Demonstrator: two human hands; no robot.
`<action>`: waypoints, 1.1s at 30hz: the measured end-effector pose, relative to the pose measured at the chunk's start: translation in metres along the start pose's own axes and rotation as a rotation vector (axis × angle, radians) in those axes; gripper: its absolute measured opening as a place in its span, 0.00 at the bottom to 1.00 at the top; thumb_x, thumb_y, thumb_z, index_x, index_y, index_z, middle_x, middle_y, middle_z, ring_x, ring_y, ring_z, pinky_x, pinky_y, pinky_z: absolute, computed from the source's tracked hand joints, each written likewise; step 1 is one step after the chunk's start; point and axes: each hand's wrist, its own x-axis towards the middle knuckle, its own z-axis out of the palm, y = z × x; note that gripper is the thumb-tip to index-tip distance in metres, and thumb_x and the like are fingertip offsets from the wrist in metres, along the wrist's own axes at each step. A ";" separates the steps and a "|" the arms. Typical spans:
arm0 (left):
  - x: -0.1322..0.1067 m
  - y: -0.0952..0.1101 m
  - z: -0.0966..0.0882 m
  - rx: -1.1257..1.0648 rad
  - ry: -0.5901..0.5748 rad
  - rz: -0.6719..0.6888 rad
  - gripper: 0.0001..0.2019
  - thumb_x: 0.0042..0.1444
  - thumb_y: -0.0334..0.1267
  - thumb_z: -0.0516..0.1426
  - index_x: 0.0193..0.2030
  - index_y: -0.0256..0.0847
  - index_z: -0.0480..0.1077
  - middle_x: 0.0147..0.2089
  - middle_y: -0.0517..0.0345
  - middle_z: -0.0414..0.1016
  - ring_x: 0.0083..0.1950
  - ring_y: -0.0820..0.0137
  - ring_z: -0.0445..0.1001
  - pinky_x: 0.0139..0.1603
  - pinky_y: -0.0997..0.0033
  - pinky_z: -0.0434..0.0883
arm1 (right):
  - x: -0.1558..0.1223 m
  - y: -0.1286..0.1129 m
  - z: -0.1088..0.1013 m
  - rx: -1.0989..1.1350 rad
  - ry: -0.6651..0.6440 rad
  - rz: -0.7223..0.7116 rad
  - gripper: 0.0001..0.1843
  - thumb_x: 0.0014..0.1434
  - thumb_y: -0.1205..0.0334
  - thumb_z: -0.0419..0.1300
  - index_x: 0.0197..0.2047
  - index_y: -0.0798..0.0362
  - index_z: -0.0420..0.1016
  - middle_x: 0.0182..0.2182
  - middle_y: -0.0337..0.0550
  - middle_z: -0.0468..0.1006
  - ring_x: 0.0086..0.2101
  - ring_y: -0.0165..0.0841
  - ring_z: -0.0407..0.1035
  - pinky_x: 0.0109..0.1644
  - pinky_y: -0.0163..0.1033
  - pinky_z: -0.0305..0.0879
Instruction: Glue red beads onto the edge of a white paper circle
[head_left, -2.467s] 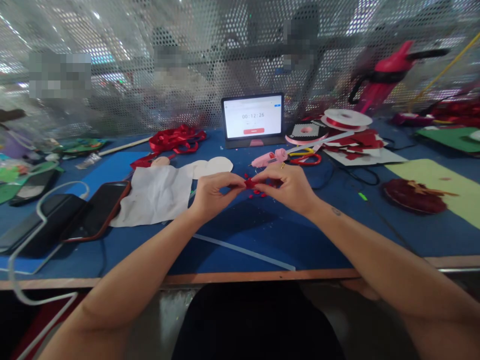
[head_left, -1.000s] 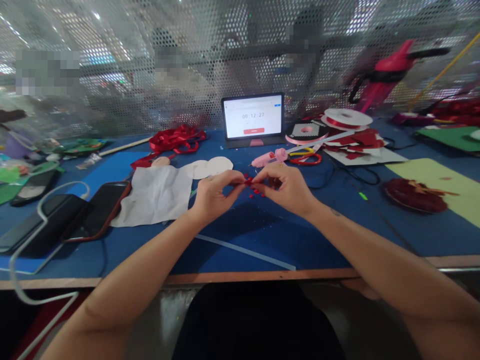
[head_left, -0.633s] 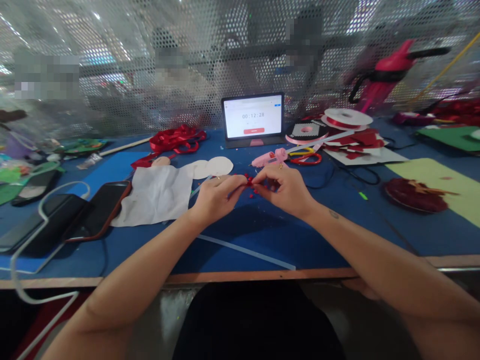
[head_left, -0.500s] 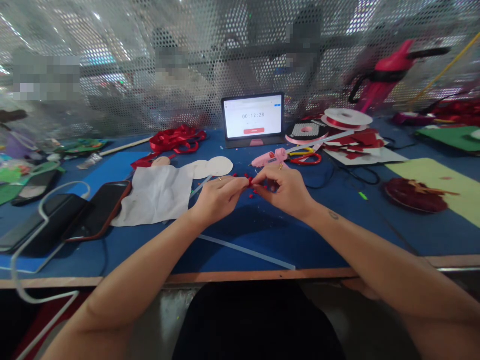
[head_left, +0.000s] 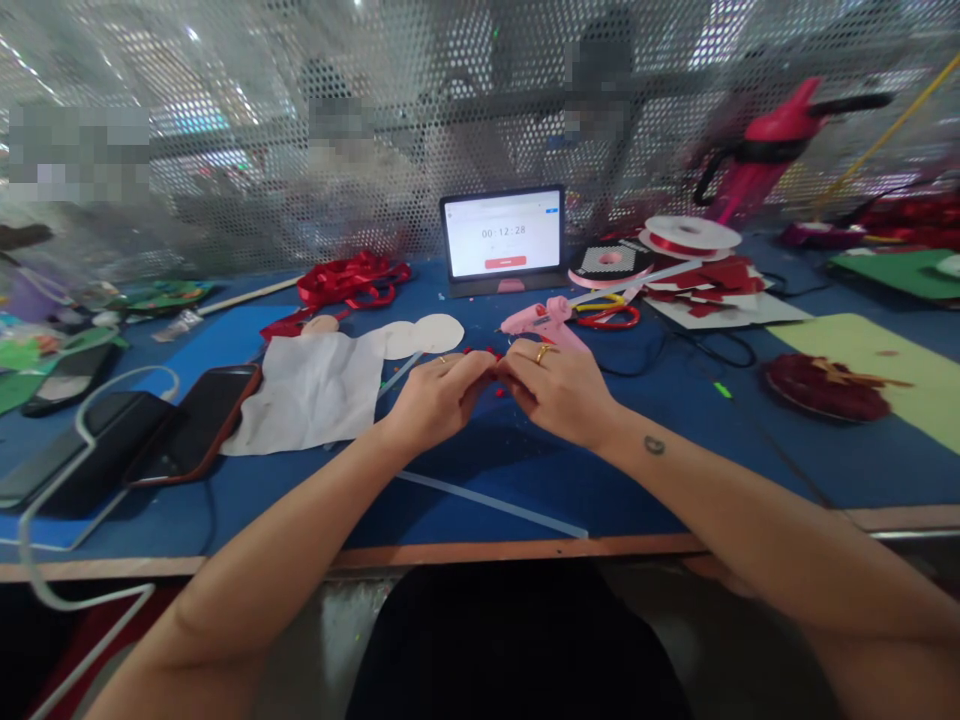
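My left hand (head_left: 437,395) and my right hand (head_left: 553,388) meet fingertip to fingertip over the blue table (head_left: 525,470), both pinched shut on a small red piece that is almost hidden between the fingers. A few tiny red scraps (head_left: 480,352) lie just behind the fingers. A pink glue gun (head_left: 536,320) lies a little beyond my right hand. A clear glue stick (head_left: 491,505) lies on the table between my forearms.
A tablet (head_left: 502,238) showing a timer stands at the back. White fabric (head_left: 311,388) and white discs (head_left: 424,333) lie left of my hands, two phones (head_left: 150,430) farther left. Red ribbon (head_left: 349,280), ribbon spools (head_left: 686,235), scissors (head_left: 611,315), red cut pieces (head_left: 817,385) sit around.
Both hands have dropped slightly towards the table and turned knuckles-up, closing over the red piece so it no longer shows between the fingertips. The timer has advanced.
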 end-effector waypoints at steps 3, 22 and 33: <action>-0.001 0.000 0.000 -0.043 -0.031 -0.071 0.04 0.56 0.28 0.54 0.37 0.41 0.65 0.30 0.62 0.77 0.30 0.75 0.76 0.30 0.79 0.68 | -0.001 -0.001 0.002 -0.049 -0.029 -0.017 0.09 0.60 0.70 0.51 0.31 0.55 0.71 0.29 0.42 0.75 0.29 0.30 0.66 0.26 0.37 0.48; -0.001 -0.002 -0.002 -0.215 -0.122 -0.320 0.07 0.55 0.31 0.56 0.39 0.38 0.75 0.31 0.58 0.81 0.32 0.72 0.79 0.34 0.78 0.72 | -0.001 0.005 -0.002 0.044 -0.108 -0.053 0.14 0.64 0.65 0.48 0.34 0.56 0.74 0.30 0.43 0.77 0.30 0.30 0.67 0.30 0.37 0.53; 0.001 0.003 -0.003 -0.303 -0.065 -0.353 0.05 0.55 0.34 0.58 0.33 0.39 0.76 0.29 0.58 0.80 0.29 0.73 0.77 0.31 0.78 0.71 | 0.000 0.005 -0.009 0.135 -0.047 0.045 0.10 0.62 0.64 0.53 0.33 0.53 0.75 0.30 0.40 0.80 0.31 0.29 0.72 0.32 0.35 0.58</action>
